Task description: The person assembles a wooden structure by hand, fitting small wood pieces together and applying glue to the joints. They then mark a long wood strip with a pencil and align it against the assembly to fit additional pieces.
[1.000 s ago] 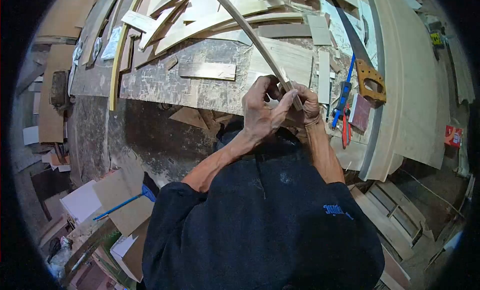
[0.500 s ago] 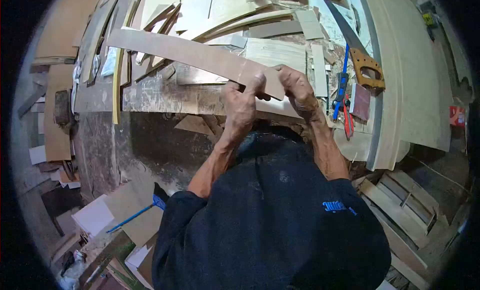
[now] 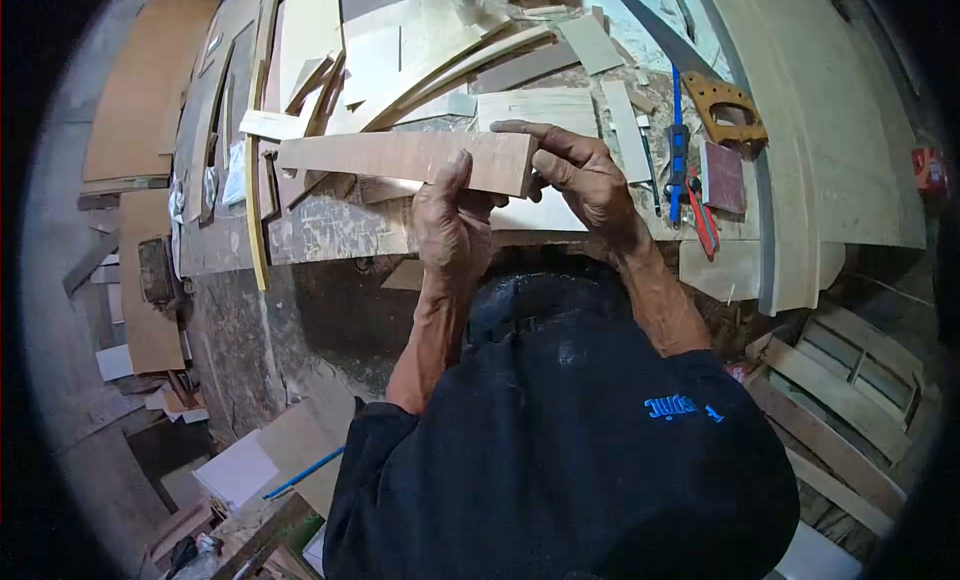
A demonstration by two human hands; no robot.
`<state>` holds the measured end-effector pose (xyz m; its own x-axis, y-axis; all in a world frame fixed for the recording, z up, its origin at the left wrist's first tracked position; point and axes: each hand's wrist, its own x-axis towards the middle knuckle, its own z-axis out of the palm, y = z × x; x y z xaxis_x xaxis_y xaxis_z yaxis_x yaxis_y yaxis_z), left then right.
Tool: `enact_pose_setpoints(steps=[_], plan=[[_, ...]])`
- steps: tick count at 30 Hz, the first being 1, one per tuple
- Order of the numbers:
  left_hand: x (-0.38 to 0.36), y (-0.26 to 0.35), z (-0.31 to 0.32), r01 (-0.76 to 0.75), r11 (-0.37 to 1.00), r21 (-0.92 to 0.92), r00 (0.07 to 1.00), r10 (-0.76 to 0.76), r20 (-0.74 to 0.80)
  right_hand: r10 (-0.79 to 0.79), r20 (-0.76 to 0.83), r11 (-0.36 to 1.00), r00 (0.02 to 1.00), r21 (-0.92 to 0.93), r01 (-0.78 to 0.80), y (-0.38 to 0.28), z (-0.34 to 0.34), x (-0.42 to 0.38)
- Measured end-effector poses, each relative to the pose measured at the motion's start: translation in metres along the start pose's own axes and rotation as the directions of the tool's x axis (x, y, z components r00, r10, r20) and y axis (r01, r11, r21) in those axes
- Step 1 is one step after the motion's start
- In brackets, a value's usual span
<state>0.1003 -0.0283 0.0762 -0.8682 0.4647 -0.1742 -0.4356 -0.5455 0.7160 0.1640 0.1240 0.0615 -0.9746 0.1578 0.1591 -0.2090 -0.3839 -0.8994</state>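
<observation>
A long, pale brown wooden piece (image 3: 400, 157) is held up above the front edge of the workbench (image 3: 350, 225), lying nearly level across the view. My left hand (image 3: 452, 215) is closed on its lower side near the right part, with the thumb on its face and the fingers underneath. At its right end, my right hand (image 3: 590, 180) has its index finger stretched along the top edge and its thumb near the end face; the other fingers are bent and partly hidden.
A handsaw (image 3: 730, 110), a blue tool (image 3: 677, 160), red pliers (image 3: 703, 218) and a dark red block (image 3: 722, 177) lie at the right. Wood strips and offcuts (image 3: 530, 68) cover the bench behind. A yellow-edged strip (image 3: 254, 180) overhangs the front edge at left.
The wooden piece has turned from slanting down rightward to nearly level, showing a broader face. My left hand has shifted slightly left and down. My right index finger has extended along the top edge.
</observation>
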Motion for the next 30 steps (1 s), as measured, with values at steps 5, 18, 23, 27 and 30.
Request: enact_pose_setpoints(steps=[5, 18, 23, 27, 30], plan=[[0.001, -0.003, 0.001, -0.006, 1.0, -0.007, 0.999, 0.006, -0.032, -0.013, -0.009, 0.999, 1.0, -0.037, 0.013, 0.002, -0.001, 0.0], [-0.011, -0.027, -0.019, 0.087, 0.926, 0.369, 0.99, -0.038, -0.137, 0.186, -0.131, 0.931, 0.974, -0.294, -0.217, 0.007, -0.015, -0.016], [-0.019, -0.044, -0.012, -0.042, 0.95, 0.309, 0.96, 0.124, -0.25, 0.186, -0.18, 0.972, 0.966, -0.113, -0.208, 0.025, -0.002, -0.033], [-0.02, -0.045, -0.014, -0.117, 0.889, 0.443, 0.959, 0.216, -0.181, 0.142, -0.141, 0.964, 0.98, -0.207, -0.169, 0.037, -0.004, -0.038], [-0.023, -0.04, -0.01, -0.099, 0.915, 0.392, 0.981, 0.156, -0.117, 0.129, -0.258, 0.77, 0.957, -0.582, -0.261, 0.026, -0.058, -0.047]])
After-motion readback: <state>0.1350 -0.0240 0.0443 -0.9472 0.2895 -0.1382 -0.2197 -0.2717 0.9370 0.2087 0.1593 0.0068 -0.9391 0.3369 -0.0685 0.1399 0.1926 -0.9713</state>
